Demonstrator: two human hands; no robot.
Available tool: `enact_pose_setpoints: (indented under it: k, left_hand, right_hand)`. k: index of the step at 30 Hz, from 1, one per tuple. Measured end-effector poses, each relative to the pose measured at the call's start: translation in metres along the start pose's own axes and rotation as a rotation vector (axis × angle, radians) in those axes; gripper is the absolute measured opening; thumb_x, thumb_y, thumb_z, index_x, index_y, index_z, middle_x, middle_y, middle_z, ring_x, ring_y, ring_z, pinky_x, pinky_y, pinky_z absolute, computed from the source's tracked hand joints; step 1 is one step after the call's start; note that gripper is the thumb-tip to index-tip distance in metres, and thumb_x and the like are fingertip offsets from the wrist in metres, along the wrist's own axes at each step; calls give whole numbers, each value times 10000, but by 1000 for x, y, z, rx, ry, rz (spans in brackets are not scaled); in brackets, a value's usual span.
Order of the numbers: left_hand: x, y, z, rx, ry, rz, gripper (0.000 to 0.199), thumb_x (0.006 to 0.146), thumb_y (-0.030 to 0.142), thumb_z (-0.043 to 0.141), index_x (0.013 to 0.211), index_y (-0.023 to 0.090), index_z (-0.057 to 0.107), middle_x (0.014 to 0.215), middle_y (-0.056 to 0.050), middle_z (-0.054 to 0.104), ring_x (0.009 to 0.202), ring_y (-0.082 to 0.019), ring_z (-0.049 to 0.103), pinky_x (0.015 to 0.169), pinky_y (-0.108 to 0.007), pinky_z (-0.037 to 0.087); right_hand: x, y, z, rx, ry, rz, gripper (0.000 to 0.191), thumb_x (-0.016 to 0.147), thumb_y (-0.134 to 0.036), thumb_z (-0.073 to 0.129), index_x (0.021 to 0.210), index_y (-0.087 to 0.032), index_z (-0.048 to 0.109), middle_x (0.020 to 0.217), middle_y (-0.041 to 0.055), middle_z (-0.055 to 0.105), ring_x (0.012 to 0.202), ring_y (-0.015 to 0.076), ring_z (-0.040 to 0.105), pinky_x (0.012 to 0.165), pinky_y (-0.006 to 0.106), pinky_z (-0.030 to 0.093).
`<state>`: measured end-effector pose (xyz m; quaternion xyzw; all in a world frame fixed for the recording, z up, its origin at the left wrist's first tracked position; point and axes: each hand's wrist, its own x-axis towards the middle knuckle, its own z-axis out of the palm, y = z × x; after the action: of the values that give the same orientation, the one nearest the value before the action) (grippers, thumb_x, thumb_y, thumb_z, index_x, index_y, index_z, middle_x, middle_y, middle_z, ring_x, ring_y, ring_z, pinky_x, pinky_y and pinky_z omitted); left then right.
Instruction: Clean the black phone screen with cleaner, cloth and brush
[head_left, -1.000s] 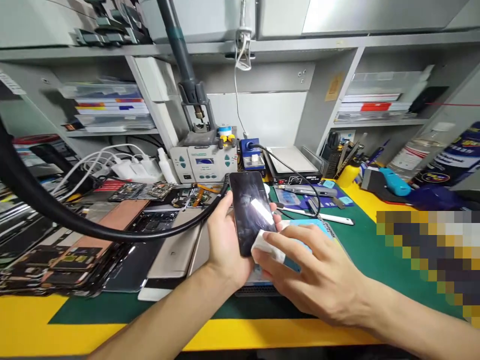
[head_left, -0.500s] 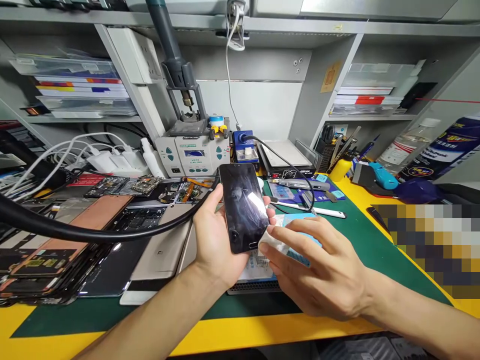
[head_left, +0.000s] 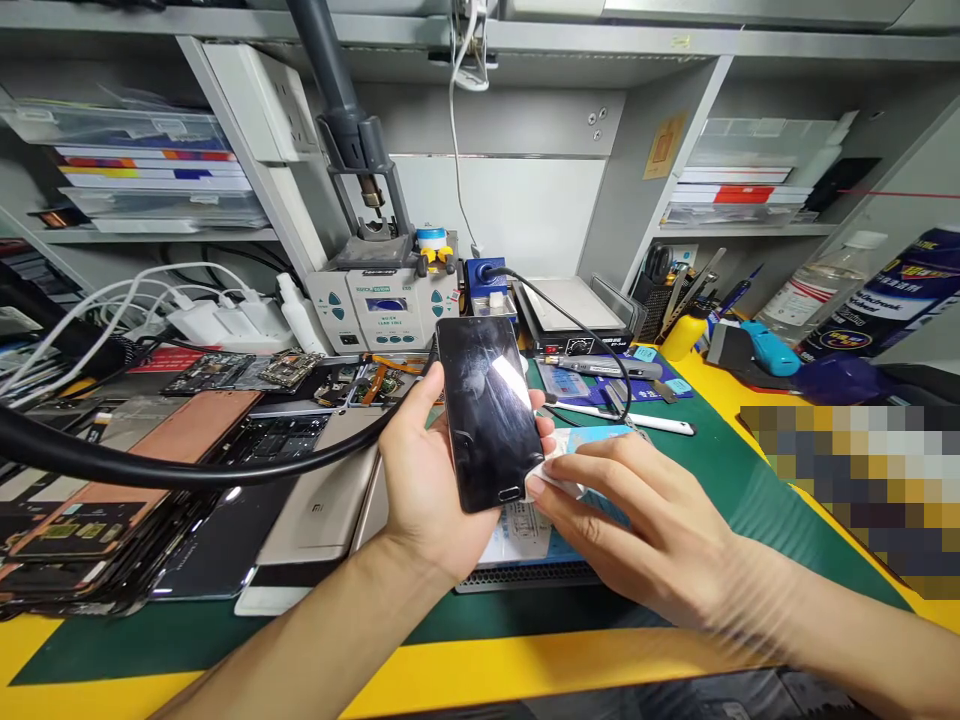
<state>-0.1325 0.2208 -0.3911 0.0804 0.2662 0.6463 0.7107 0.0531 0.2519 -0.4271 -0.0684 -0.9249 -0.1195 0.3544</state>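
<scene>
A black smartphone (head_left: 487, 415) with a smeared, glossy screen is tilted up towards me, its home button at the lower end. My left hand (head_left: 427, 480) grips it from below, thumb along the left edge and fingertips showing at the right edge. Between thumb and fingers of my right hand (head_left: 645, 525) is a white wipe (head_left: 541, 482), held at the phone's lower right corner. Whether the wipe touches the glass I cannot tell. Beneath the hands lies a blue and white packet (head_left: 517, 535), partly covered.
Stacked phones and phone parts (head_left: 315, 500) fill the left of the green mat (head_left: 720, 490). A thick black hose (head_left: 225, 470) arches over them. Behind stand a hot-air station (head_left: 386, 305) and a flat heating plate (head_left: 577, 310). A white stick tool (head_left: 652, 422) lies right of the phone.
My right hand and the wipe have shifted slightly right along the phone's lower corner. The phone stays in my left hand, and the whole view has moved a little.
</scene>
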Motion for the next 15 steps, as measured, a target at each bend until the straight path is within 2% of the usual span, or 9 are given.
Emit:
enact_pose_setpoints:
  k: [7,12,15]
  left_hand:
    - [2,-3,-1,28,-9,46,536,962,530,443,977,74,725,896,-203,736,751,-289,720,686,-391,605]
    - [2,-4,0,46,-13,51,553,961,539,434,963,64,717,875,-199,728,746,-288,719,686,-382,603]
    - [2,-4,1,61,7,42,566,960,550,426,934,64,715,845,-189,719,704,-273,708,667,-372,599]
  right_hand:
    - [7,-4,2,18,-5,-24,260,961,-20,502,1142,-8,687,940,182,689,849,247,598,674,387,564]
    - [10,-8,4,52,-4,-32,234,951,-16,542,1137,34,675,934,194,680,863,257,583,697,401,569]
    - [12,-10,5,44,12,-29,228,953,-16,543,1130,15,683,934,181,683,860,253,588,713,406,573]
